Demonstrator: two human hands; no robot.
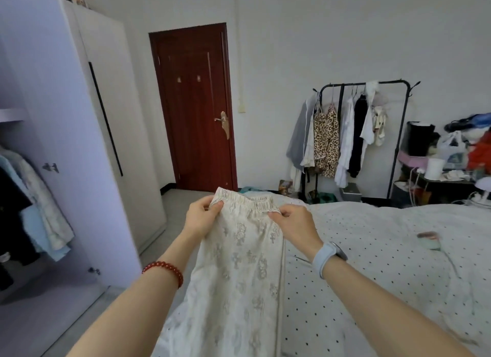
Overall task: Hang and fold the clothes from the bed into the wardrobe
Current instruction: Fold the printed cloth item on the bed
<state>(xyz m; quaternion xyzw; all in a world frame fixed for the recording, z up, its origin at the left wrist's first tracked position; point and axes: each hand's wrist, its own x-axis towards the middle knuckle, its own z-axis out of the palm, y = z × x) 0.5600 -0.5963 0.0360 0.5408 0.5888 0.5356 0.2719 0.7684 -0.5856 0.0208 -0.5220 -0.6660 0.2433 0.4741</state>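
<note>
— What is being held up over the bed (372,250)?

— A cream patterned garment (239,263) with an elastic waistband is being held up by that waistband. One corner is being pinched by the left hand (202,218), thumb on the near side and fingers curled behind the cloth. The other end is being gripped by the right hand (295,223), fingers curled over the gathered edge.

— And where is the rest of it being kept?

— It is being let hang straight down between the forearms, its lower part running out of view at the bottom, just beside the edge of the dotted bedspread.

— What is being worn on the wrists?

— A red bead bracelet (166,270) is being worn on the left wrist and a pale blue watch (328,257) on the right.

— Is the wardrobe (79,144) being shown?

— Yes, at the left, with its door swung open; clothes (34,205) are being kept hanging inside. A dark red door (194,106) is being shown shut on the far wall, and more clothing is being held on a black rack (366,128) to the right. A small folded item (430,241), too blurred to name, is being left lying on the bed.
</note>
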